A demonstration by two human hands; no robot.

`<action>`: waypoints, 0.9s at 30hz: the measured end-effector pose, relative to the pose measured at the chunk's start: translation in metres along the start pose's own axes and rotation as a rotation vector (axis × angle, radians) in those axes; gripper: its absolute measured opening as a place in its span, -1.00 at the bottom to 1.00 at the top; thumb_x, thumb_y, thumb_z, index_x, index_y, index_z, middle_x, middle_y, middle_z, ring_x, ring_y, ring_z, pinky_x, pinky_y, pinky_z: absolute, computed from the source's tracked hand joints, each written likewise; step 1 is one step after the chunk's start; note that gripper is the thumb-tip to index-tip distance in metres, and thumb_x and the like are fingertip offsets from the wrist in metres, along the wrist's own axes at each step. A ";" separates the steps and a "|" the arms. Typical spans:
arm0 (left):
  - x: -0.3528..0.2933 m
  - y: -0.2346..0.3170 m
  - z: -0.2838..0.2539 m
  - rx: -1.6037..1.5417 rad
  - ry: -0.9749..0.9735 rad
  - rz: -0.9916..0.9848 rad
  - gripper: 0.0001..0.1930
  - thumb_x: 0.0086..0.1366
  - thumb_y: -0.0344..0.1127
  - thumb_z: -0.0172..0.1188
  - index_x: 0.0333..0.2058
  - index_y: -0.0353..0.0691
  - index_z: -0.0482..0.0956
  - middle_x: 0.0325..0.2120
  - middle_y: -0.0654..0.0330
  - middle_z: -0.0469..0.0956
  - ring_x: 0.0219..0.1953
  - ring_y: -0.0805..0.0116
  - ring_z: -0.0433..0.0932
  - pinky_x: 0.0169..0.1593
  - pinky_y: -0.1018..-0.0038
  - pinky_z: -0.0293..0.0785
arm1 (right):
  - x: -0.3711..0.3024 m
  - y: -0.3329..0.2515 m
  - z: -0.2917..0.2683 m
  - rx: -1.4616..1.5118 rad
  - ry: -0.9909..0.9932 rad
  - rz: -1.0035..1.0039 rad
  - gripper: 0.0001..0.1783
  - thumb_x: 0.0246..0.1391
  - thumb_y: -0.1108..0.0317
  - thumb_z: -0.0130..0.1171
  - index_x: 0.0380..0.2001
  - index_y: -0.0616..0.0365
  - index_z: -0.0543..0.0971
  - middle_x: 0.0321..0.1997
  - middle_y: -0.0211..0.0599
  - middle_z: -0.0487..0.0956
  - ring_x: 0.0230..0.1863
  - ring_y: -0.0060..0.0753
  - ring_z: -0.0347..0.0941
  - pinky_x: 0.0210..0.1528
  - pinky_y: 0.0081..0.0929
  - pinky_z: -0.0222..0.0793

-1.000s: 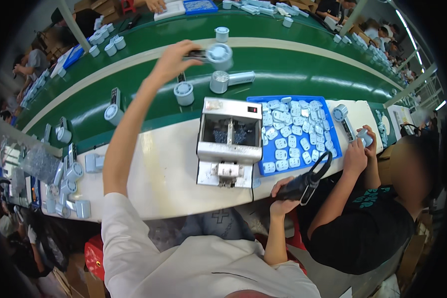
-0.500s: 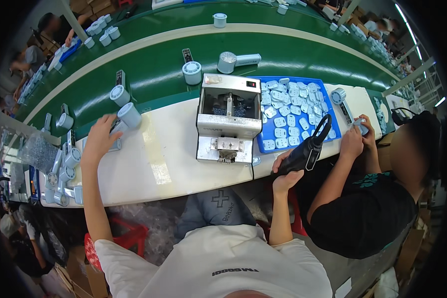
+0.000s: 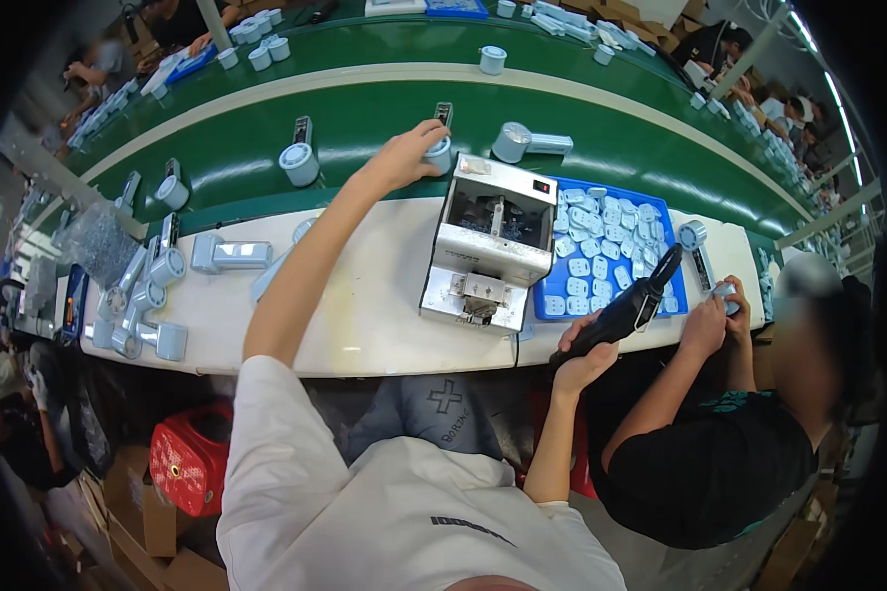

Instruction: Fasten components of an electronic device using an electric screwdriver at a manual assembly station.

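Note:
My left hand (image 3: 414, 158) reaches over the far edge of the worktable to the green belt. Its fingers close around the round head of a light-blue handheld fan (image 3: 440, 156), whose handle with a dark exposed inside points away. In my right hand (image 3: 586, 360) is a black power screwdriver (image 3: 616, 320), held at a slant in front of the blue tray. A silver screw feeder (image 3: 488, 251) with small screws in its bin stands between my hands. Near my left forearm, another fan (image 3: 278, 271) lies partly hidden on the white tabletop.
A blue tray (image 3: 672, 291) holds several light-blue cover pieces. Several fans lie at the table's left end, by a bag of clear plastic (image 3: 103, 241). More fans sit on the green belt (image 3: 365, 118). A person in a black shirt (image 3: 715, 463) works close on my right.
My left hand has moved right and away from me, from a fan at the table's left to one on the belt. The view has shifted; my right hand still holds the screwdriver.

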State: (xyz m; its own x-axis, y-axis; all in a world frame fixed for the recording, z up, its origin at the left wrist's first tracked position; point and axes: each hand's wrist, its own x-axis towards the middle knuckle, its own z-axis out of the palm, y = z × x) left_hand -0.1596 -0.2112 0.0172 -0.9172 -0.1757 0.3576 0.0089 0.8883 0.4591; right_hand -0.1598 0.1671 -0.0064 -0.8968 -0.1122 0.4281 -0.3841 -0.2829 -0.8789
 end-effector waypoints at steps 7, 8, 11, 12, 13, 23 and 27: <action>-0.144 0.072 -0.116 0.039 -0.081 -0.141 -0.35 -0.08 -0.55 0.29 0.06 -0.10 0.35 0.14 0.19 0.25 0.10 0.04 0.34 0.06 0.32 0.35 | -0.004 -0.001 0.003 -0.096 -0.065 -0.057 -0.14 -0.02 -0.47 -0.14 -0.32 0.31 0.35 -0.63 -0.36 0.35 -0.69 -0.63 0.22 -0.66 -0.71 0.07; -0.164 0.079 -0.131 0.045 -0.031 -0.190 -0.36 -0.08 -0.55 0.29 0.06 -0.11 0.36 0.15 0.18 0.25 0.09 0.03 0.34 0.07 0.32 0.35 | -0.004 -0.001 0.001 -0.124 -0.090 -0.064 -0.13 -0.01 -0.48 -0.16 -0.29 0.31 0.33 -0.62 -0.34 0.33 -0.69 -0.62 0.21 -0.66 -0.71 0.08; -0.224 0.087 -0.162 0.189 0.114 -0.416 -0.36 -0.08 -0.52 0.31 0.06 -0.14 0.35 0.10 0.13 0.27 0.06 0.03 0.37 0.04 0.31 0.36 | -0.003 0.000 0.001 -0.128 -0.092 -0.064 -0.13 -0.01 -0.48 -0.17 -0.30 0.30 0.33 -0.62 -0.35 0.33 -0.69 -0.63 0.20 -0.65 -0.71 0.07; -0.241 0.086 -0.166 0.187 0.114 -0.417 -0.36 -0.08 -0.52 0.31 0.06 -0.14 0.35 0.10 0.13 0.27 0.06 0.03 0.37 0.04 0.31 0.36 | -0.004 -0.001 0.002 -0.106 -0.066 -0.059 -0.14 -0.02 -0.48 -0.14 -0.33 0.30 0.35 -0.63 -0.36 0.35 -0.69 -0.65 0.21 -0.66 -0.72 0.07; -0.258 0.087 -0.171 0.279 0.180 -0.498 -0.37 -0.06 -0.48 0.32 0.06 -0.16 0.35 0.07 0.11 0.28 0.03 0.03 0.38 0.02 0.30 0.37 | -0.004 -0.001 0.002 -0.083 -0.042 -0.055 -0.14 -0.03 -0.48 -0.12 -0.36 0.30 0.37 -0.63 -0.38 0.37 -0.69 -0.66 0.21 -0.66 -0.72 0.06; -0.312 0.062 -0.159 0.587 -0.025 -0.865 -0.47 0.01 -0.27 0.32 -0.03 -0.25 0.38 0.02 0.03 0.30 -0.12 -0.03 0.46 -0.11 0.27 0.42 | -0.004 0.002 -0.001 -0.120 -0.101 -0.093 -0.16 -0.01 -0.45 -0.11 -0.35 0.30 0.36 -0.62 -0.37 0.36 -0.68 -0.65 0.21 -0.65 -0.71 0.07; -0.248 0.046 -0.153 0.632 0.114 -0.599 -0.52 0.13 -0.17 0.23 -0.04 -0.31 0.39 -0.06 -0.04 0.43 -0.16 -0.02 0.49 -0.11 0.28 0.42 | -0.006 0.001 -0.002 -0.140 -0.118 -0.093 -0.19 0.02 -0.42 -0.12 -0.31 0.29 0.35 -0.59 -0.34 0.36 -0.67 -0.62 0.22 -0.63 -0.71 0.10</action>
State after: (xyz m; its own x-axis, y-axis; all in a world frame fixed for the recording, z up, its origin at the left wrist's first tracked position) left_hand 0.1293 -0.1918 0.0736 -0.6512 -0.6993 0.2949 -0.7146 0.6958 0.0718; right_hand -0.1554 0.1691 -0.0098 -0.8271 -0.2049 0.5235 -0.4984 -0.1634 -0.8514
